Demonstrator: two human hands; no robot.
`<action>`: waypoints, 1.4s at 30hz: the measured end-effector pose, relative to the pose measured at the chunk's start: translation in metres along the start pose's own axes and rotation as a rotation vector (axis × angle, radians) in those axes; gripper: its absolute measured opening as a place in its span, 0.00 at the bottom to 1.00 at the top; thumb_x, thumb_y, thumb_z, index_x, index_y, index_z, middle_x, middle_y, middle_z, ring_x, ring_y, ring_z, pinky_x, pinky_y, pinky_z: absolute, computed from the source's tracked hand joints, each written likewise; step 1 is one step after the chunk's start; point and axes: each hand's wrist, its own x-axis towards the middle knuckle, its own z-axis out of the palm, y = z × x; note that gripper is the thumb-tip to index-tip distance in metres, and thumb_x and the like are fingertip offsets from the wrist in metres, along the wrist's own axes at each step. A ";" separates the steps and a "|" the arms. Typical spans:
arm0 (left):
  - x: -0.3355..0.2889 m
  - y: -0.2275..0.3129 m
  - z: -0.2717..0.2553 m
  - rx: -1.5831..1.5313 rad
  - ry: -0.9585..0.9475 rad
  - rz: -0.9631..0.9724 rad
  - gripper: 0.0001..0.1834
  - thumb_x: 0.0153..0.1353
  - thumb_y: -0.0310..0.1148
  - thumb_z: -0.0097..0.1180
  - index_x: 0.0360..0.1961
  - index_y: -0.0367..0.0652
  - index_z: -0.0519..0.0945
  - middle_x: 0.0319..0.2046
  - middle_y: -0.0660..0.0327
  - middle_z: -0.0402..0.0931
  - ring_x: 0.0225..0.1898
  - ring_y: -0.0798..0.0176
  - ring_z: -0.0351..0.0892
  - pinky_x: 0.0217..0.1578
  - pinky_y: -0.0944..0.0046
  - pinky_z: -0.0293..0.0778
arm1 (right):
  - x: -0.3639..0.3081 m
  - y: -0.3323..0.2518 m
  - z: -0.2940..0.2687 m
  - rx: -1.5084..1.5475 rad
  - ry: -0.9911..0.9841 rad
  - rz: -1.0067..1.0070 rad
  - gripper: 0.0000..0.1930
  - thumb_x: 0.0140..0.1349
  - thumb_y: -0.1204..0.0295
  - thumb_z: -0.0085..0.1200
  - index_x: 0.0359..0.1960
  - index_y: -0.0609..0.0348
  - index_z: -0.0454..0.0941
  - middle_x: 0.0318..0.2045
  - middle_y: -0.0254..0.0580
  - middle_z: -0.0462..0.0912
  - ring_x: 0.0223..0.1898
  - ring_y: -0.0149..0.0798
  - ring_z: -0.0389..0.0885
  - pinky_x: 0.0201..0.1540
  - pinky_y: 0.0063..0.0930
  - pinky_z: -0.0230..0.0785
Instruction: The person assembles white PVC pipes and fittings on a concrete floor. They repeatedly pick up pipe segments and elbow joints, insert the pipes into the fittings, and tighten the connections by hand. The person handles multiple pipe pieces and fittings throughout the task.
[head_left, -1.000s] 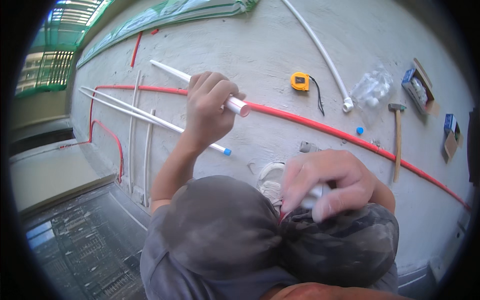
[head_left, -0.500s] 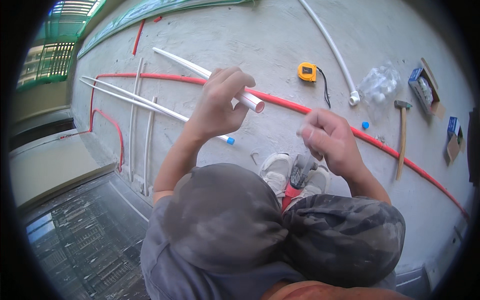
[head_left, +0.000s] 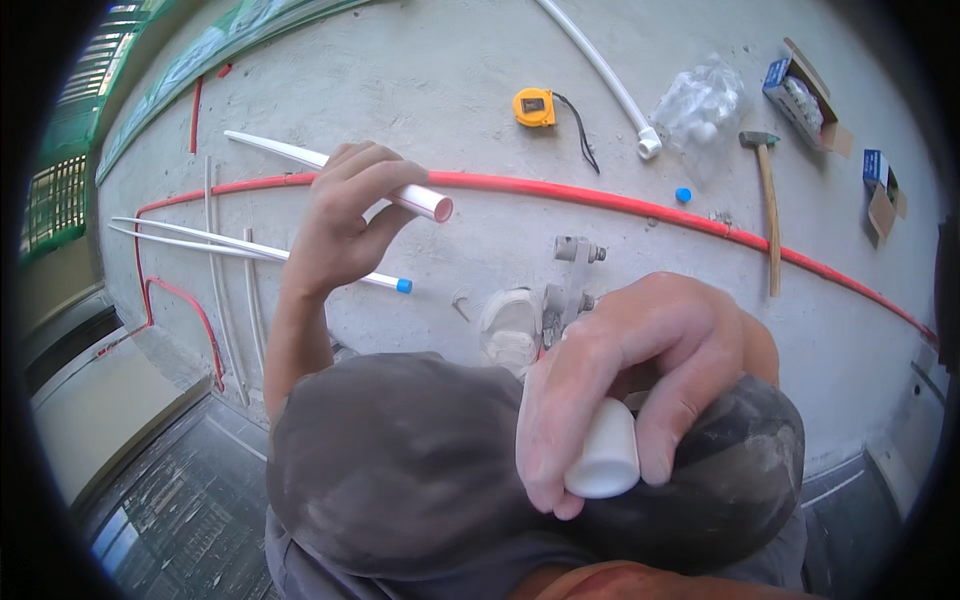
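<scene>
Holding the pipe [head_left: 427, 203] in the left hand [head_left: 345, 215] and the fitting [head_left: 606, 458] in the right hand [head_left: 660, 335], the person had the two well apart. The left fingers were closed round the pipe a little behind its near end, whose open mouth pointed to the right; the rest slanted away to the upper left, and the red pipe [head_left: 560, 190] ran behind that hand in the view. The right thumb and fingers stood only as wide apart as the fitting, gripping it from either side above the right knee [head_left: 750, 430]. One smooth end of it showed; the hand hid the other, so whether that was open could not be told.

The step in hand looked like handling the two pieces separately: the pipe and the fitting touched neither each other nor the grey tool [head_left: 575, 275] beside the shoe [head_left: 510, 325]. The next move, it seemed, called for a steady left hand, with the pipe's mouth left uncovered, and a turn of the right wrist to bring the fitting's hidden end round, fingers clear of the tool.
</scene>
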 end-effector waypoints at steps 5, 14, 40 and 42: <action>0.002 -0.007 0.001 -0.089 -0.007 -0.024 0.20 0.50 0.17 0.69 0.46 0.38 0.87 0.37 0.59 0.82 0.40 0.58 0.81 0.42 0.58 0.73 | 0.004 -0.009 -0.002 -0.140 0.035 -0.046 0.28 0.58 0.77 0.76 0.57 0.85 0.79 0.48 0.76 0.85 0.44 0.55 0.90 0.47 0.46 0.83; 0.036 -0.034 0.026 0.011 -0.145 0.082 0.20 0.61 0.27 0.71 0.55 0.41 0.85 0.34 0.57 0.78 0.35 0.57 0.77 0.36 0.54 0.72 | -0.023 0.014 -0.073 -1.912 0.792 -0.147 0.23 0.64 0.61 0.66 0.59 0.53 0.84 0.38 0.41 0.82 0.39 0.38 0.82 0.39 0.36 0.76; -0.015 -0.013 0.155 -0.041 -0.477 -0.186 0.11 0.70 0.38 0.63 0.41 0.41 0.80 0.32 0.50 0.80 0.35 0.39 0.82 0.35 0.45 0.75 | -0.203 0.123 -0.128 -0.584 1.326 0.077 0.21 0.73 0.71 0.57 0.64 0.66 0.72 0.50 0.43 0.85 0.48 0.34 0.85 0.56 0.30 0.78; -0.014 -0.015 0.158 -0.033 -0.477 -0.175 0.11 0.70 0.37 0.63 0.40 0.40 0.80 0.32 0.50 0.80 0.34 0.39 0.82 0.34 0.46 0.75 | -0.203 0.120 -0.128 -0.475 1.309 0.126 0.21 0.76 0.69 0.55 0.65 0.65 0.72 0.50 0.44 0.85 0.47 0.33 0.85 0.53 0.29 0.79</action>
